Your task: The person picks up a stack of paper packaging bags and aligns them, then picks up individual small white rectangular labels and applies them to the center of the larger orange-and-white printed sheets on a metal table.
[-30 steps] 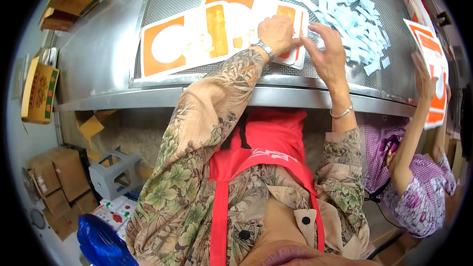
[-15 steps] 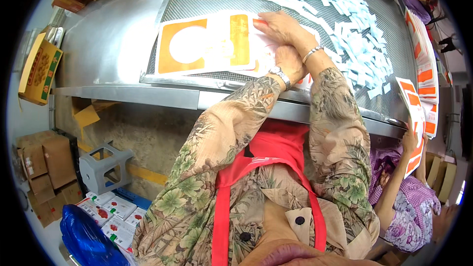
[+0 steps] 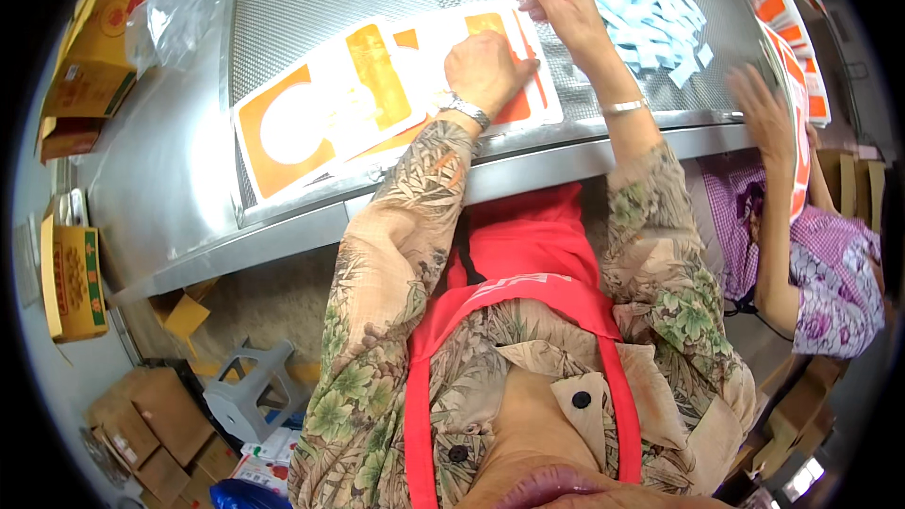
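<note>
Flat orange-and-white printed bags (image 3: 382, 71) lie overlapped in a fanned row on the metal mesh of the worktable. My left hand (image 3: 485, 73), back upward, rests on the right part of that row. Its fingers are curled, and what lies under them is hidden. Raised just beyond the right end of the bags is my right hand (image 3: 566, 11), its slightly blurred fingers bent and apart, with nothing visible in them. Beside it, a loose heap of small pale-blue sachets (image 3: 636, 14) spreads over the mesh.
At the right edge, a co-worker's blurred hand (image 3: 762, 113) is beside upright orange-and-white bags (image 3: 790, 66). Clear plastic film (image 3: 184, 14) and yellow cartons (image 3: 99, 38) are at the far left. Below the table's metal edge (image 3: 556, 168) stands a grey stool (image 3: 253, 391).
My hands, earlier close together with wrists crossed, are now apart. The left rests on the bags; the right has lifted toward the sachets. The view has shifted, and the co-worker's hand has moved up.
</note>
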A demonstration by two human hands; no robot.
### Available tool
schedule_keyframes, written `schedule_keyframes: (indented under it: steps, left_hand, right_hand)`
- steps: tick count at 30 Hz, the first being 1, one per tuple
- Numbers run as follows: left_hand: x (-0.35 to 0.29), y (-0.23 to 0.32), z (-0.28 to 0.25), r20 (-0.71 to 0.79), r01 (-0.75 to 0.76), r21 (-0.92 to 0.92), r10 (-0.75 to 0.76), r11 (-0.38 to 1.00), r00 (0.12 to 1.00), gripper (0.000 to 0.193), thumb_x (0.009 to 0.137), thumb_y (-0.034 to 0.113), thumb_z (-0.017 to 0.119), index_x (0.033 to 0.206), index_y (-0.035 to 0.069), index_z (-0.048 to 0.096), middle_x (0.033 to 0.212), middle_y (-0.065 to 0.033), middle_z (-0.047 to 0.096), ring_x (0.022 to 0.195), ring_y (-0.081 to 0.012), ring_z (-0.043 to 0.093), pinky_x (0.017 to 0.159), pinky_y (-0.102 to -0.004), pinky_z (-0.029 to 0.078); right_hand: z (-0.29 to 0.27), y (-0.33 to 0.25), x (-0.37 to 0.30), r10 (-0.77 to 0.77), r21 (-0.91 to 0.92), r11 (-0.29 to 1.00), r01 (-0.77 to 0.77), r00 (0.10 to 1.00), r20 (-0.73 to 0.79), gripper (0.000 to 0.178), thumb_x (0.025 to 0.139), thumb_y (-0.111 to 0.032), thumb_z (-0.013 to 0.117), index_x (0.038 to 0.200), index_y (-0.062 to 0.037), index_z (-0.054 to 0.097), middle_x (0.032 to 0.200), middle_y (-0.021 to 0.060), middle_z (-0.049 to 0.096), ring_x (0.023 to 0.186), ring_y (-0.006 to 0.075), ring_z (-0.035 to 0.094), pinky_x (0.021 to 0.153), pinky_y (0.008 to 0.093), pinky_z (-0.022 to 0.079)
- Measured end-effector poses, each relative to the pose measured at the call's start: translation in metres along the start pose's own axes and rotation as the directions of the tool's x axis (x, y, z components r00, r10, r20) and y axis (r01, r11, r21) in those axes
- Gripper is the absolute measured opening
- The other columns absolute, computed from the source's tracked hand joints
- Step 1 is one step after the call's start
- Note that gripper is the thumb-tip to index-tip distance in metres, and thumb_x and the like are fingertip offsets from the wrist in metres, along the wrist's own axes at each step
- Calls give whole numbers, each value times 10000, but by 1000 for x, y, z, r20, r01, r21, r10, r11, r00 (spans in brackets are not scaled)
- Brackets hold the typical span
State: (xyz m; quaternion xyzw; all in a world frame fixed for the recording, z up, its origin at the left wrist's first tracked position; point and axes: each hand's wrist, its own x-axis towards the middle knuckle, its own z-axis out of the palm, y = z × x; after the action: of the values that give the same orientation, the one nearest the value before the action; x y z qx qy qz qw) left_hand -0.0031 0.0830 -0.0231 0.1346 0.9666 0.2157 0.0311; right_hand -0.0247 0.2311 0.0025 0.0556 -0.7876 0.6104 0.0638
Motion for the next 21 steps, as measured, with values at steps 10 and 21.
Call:
schedule_keyframes:
  steps: [10,21]
  left_hand:
    - [17,7,-9,189,-46,101,26,994,982,548,815,508,590,934,-9,725,913,-193,721,872,-352,703,760,-430,558]
    - [9,-26,-12,185,53,-178,-20,983,983,426,877,376,549,810,-28,667,696,-128,655,657,-229,639,641,-368,503]
  right_hand:
    - [-9,36,-108,123,-213,969,-126,992,-28,333,919,-293,644,1061,4,697,869,118,720,734,172,652,697,308,518]
    - [5,4,-83,178,-429,886,-177,983,-39,475,894,-427,636,1152,-31,676,824,149,710,771,274,698,712,391,529]
